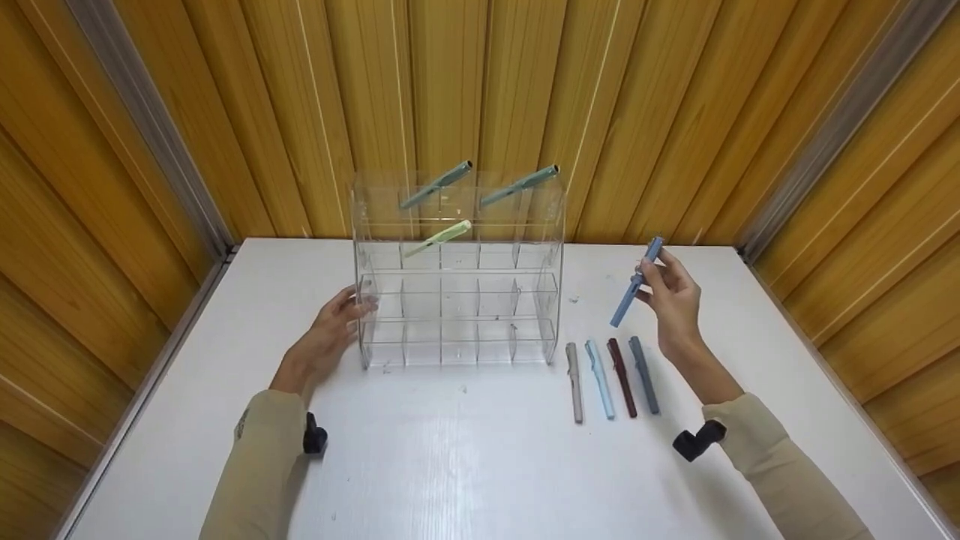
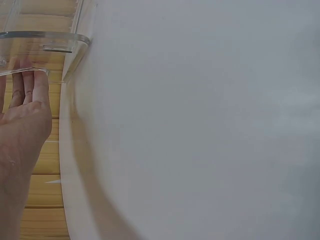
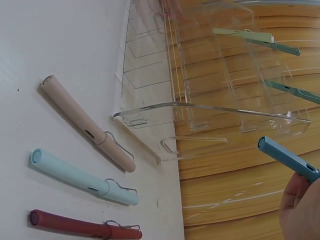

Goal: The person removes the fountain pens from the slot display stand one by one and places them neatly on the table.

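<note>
A clear acrylic pen rack (image 1: 459, 319) with tiered compartments stands on the table. My left hand (image 1: 334, 322) rests against the rack's left side, its fingers fairly straight and seen through the clear plastic in the left wrist view. My right hand (image 1: 679, 300) pinches a blue pen (image 1: 627, 300) between thumb and fingers, raised right of the rack, tilted with its plain end downward. Two teal pens, one on the left (image 1: 436, 184) and one on the right (image 1: 521, 185), lean in the top tier. A pale green pen (image 1: 439, 238) leans in the tier below.
Lying side by side right of the rack are a beige-grey pen (image 1: 574, 382), a light blue pen (image 1: 600, 379), a dark red pen (image 1: 622, 377) and a slate-blue pen (image 1: 644, 375). The white table (image 1: 442, 465) meets wood-patterned walls (image 1: 450, 90) behind and at both sides.
</note>
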{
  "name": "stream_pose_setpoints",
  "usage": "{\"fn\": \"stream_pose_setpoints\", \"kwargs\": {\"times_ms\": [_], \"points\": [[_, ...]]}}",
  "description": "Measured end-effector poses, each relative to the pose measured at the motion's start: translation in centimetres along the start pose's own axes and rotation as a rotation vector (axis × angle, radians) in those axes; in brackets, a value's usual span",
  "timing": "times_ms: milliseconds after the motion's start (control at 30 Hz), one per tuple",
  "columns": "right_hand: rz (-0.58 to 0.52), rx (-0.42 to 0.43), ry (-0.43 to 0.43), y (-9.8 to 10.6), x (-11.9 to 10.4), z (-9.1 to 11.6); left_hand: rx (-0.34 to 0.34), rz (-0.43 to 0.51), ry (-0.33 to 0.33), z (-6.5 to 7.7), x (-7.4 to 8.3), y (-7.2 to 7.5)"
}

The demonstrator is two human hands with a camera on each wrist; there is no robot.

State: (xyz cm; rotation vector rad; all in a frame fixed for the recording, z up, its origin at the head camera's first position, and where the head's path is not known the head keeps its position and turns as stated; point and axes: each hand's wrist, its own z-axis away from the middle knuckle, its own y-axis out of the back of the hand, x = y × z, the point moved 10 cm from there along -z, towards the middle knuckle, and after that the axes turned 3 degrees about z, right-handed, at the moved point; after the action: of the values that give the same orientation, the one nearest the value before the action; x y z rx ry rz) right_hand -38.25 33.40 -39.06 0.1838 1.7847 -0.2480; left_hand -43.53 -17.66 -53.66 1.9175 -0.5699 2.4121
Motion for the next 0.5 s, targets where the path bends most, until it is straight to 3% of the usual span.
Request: {"fn": "stream_pose_setpoints", "kwargs": {"times_ms": [500], "points": [[0.078,0.062,-0.115,3.8,2.5,0.6,-0.053,-0.042,-0.036,0.3,0.2,-0.2]]}}
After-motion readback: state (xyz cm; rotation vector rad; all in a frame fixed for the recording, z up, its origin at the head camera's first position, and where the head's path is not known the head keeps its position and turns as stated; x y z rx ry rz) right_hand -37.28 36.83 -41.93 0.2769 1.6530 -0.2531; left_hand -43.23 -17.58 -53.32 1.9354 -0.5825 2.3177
